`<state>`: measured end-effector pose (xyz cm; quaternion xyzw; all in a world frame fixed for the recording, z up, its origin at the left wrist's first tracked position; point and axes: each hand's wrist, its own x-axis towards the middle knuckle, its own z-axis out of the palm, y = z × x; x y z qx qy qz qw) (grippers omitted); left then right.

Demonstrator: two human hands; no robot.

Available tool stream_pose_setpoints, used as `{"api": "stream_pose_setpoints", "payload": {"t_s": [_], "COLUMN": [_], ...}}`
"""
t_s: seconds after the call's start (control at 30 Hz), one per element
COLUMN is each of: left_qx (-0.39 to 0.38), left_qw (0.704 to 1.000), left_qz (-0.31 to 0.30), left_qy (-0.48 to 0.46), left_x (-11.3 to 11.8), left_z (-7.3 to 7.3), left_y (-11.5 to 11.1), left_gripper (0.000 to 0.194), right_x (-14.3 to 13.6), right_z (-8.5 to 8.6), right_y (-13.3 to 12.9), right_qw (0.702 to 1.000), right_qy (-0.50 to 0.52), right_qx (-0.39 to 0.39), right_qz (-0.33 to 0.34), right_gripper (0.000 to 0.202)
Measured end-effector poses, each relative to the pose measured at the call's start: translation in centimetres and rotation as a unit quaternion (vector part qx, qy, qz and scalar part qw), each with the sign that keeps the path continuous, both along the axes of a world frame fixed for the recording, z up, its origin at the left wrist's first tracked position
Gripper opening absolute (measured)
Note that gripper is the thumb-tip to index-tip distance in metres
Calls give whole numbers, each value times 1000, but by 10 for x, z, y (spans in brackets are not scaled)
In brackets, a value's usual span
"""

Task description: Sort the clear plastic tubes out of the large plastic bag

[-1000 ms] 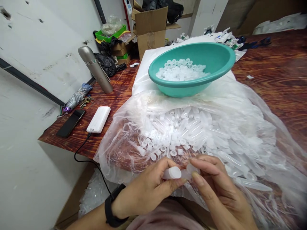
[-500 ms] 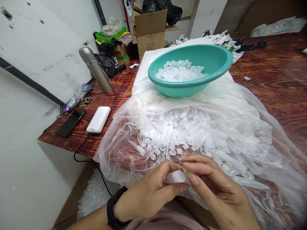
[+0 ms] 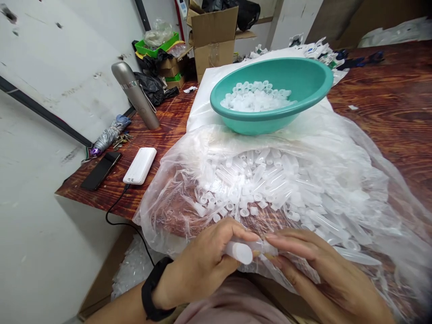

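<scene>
My left hand (image 3: 205, 252), a black band on its wrist, is closed around a translucent plastic tube (image 3: 241, 253) whose round white end faces me. A second translucent tube (image 3: 257, 245) lies between its thumb and forefinger and points to the right. At that tube's right end is a small frosted cap (image 3: 269, 248), pinched by the fingertips of my right hand (image 3: 313, 261). Loose tubes (image 3: 270, 175) and small caps (image 3: 243, 211) are heaped on a clear plastic sheet (image 3: 168, 202) just beyond my hands.
A teal basin (image 3: 270, 118) holding many white caps (image 3: 256, 100) stands tilted behind the heap. On the left are a steel flask (image 3: 137, 96), a power bank (image 3: 140, 166) with a cable, a phone (image 3: 101, 171) and a folded umbrella (image 3: 110, 135). Cardboard boxes (image 3: 216, 36) are at the back.
My right hand has moved slightly right and its fingertips now surround the cap at the tube's end. The second tube shows more clearly between my hands. The view has shifted slightly.
</scene>
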<state>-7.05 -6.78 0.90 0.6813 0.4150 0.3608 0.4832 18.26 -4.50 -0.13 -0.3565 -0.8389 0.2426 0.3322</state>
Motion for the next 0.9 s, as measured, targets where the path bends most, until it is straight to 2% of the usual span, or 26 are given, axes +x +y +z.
{"api": "stream_pose_setpoints", "payload": {"t_s": [0.1,0.17,0.27,0.37,0.5,0.6,0.77,0.9], "left_qx": [100,124,113,105,59,36,-43,-21], "left_qw": [995,991,992,991,996,996,990,977], "left_qz": [-6,-3,-11,-33,-17,-32,-41,-93], "left_qy": [28,47,62,71,72,79,125,192], "left_x": [3,4,4,2,0,0,1,1], "left_z": [-10,-13,-13,-11,-8,-5,0,1], "left_y": [-1,-2,-2,-1,0,2,10,18], "left_gripper": [26,27,21,18,16,16,23,30], "right_x": [-7,-9,-7,1,9,4,-13,-14], "right_z": [-5,-8,-12,-19,-26,-20,-14,-24], "right_y": [-9,-12,-12,-12,-12,-10,-3,-1], "right_qw": [998,997,998,996,993,995,996,989], "right_qy": [-1,-23,-50,-66,-77,-81,-71,-95], "right_qx": [-48,-53,-27,-61,-83,-55,57,99], "right_qz": [-49,-50,-21,-15,-31,-28,6,-55], "right_gripper": [28,33,45,48,53,46,38,36]}}
